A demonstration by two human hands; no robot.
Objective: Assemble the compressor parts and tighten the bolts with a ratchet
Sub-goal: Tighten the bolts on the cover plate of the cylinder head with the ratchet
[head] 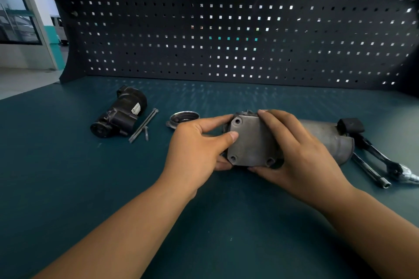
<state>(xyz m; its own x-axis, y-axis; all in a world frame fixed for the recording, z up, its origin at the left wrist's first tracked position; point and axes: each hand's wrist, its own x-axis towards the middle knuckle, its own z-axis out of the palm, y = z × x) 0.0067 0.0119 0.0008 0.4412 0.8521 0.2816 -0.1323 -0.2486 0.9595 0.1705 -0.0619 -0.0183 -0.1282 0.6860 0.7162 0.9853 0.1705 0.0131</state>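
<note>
Early stage, by the look of it. The grey cover plate [251,142] is being held at centre frame against the end of the grey housing [322,136], gripped at its edges by the curled fingers of the left hand [195,149] and right hand [294,149]. Its bolt holes are showing empty. The black motor unit [118,115], long bolts [142,124], short bolt [146,133] and ring [183,118] are being left loose at centre left. The ratchet [385,161] is lying untouched at right. Work is being done on a teal bench top [204,222], with dark pegboard [226,29] behind and a window [18,11] at upper left.
</note>
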